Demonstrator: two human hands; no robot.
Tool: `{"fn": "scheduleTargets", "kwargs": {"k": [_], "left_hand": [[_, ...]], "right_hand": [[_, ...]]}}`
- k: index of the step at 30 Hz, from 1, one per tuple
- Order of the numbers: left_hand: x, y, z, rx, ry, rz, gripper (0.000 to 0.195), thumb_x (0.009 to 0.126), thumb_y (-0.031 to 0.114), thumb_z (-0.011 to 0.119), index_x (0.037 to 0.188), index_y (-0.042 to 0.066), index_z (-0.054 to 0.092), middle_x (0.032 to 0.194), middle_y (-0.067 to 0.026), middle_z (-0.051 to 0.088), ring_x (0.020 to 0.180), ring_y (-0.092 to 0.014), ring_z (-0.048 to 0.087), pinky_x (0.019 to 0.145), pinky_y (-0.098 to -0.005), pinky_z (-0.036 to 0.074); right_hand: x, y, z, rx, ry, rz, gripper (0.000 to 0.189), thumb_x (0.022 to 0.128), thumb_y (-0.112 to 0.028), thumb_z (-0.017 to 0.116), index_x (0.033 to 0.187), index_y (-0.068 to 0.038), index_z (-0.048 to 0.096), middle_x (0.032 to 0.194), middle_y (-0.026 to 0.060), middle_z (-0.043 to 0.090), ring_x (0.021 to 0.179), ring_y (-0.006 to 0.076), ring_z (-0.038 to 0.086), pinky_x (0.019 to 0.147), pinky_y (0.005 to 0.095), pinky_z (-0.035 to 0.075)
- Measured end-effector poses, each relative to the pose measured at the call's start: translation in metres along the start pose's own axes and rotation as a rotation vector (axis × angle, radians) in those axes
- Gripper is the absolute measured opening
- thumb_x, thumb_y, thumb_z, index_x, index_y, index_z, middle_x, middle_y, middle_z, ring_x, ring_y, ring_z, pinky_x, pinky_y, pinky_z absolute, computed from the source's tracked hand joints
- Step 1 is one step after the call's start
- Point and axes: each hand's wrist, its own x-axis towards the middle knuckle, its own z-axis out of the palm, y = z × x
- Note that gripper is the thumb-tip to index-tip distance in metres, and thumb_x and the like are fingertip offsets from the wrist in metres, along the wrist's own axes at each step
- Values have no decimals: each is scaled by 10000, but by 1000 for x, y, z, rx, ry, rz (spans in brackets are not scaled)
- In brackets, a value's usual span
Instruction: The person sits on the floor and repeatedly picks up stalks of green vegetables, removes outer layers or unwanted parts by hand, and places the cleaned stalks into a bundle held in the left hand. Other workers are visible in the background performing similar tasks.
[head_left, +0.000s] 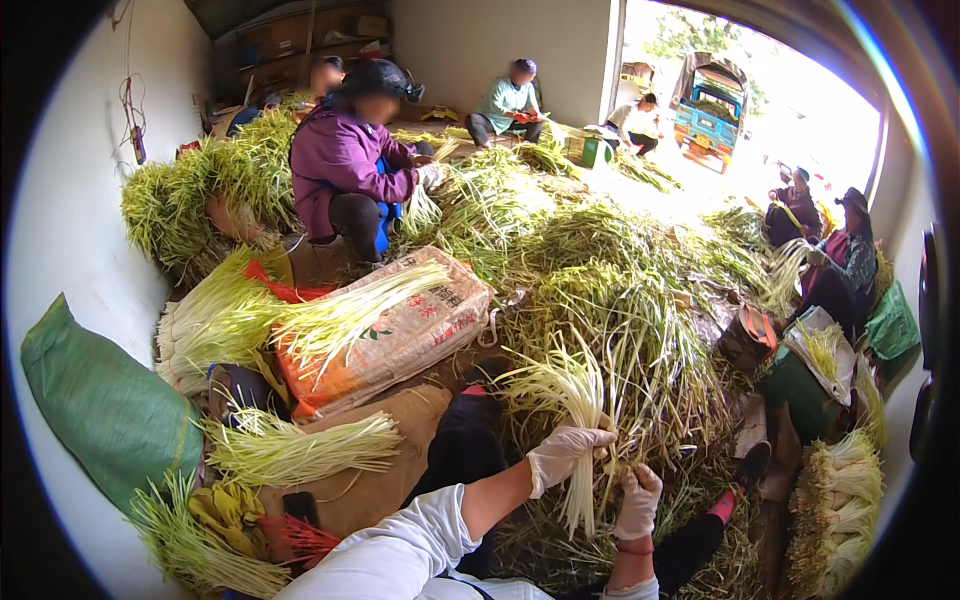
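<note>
My left hand (568, 459), in a whitish glove, grips a bunch of pale blanched chives (574, 394), leaf tips pointing away from me and white stems hanging below the fist. Close beside it, my gloved right hand (637, 501) pinches a thin strand of chive (609, 469) between thumb and fingers. Beyond both hands rises a large heap of loose chives (615, 322), greener and mixed with dry brown leaves. On my left, a sorted bundle of pale chives (307, 450) lies across brown sacking (420, 420).
A printed woven sack (420, 330) bears more chives. A stuffed green sack (112, 405) leans at the left wall. Tied bundles (836, 510) are stacked at right. A person in purple (337, 165) squats ahead; several others sit around the heap. A blue three-wheeled truck (705, 124) stands outside.
</note>
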Motion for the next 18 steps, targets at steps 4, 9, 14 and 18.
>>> {"fn": "scheduleTargets", "kwargs": {"k": [4,9,14,18], "left_hand": [[0,12,-4,-78,31,90,139,835,25,678,962,34,623,858,-43,634,704,-121,601,566,-231,495],[-2,6,-3,121,-10,112,109,833,39,678,930,34,628,814,-31,628,674,-113,594,543,-227,483],[-5,-14,5,404,-25,46,125,834,100,688,938,46,643,762,-10,619,639,-81,556,582,-235,460],[-11,-18,3,400,-131,107,130,858,115,657,968,63,610,727,9,563,632,-79,506,562,-238,411]], "right_hand": [[-10,15,-49,-441,-249,73,73,813,9,683,798,-38,629,705,3,620,649,93,575,586,255,475],[-4,-13,-77,-949,-345,7,110,753,-63,762,799,-1,684,686,37,660,610,99,576,551,251,471],[21,-41,-20,-278,-154,-46,120,841,-52,692,921,37,681,785,14,665,668,77,568,621,230,469],[29,-44,14,-174,-258,-12,111,835,-34,679,928,26,691,738,1,647,630,63,536,582,215,419]]}}
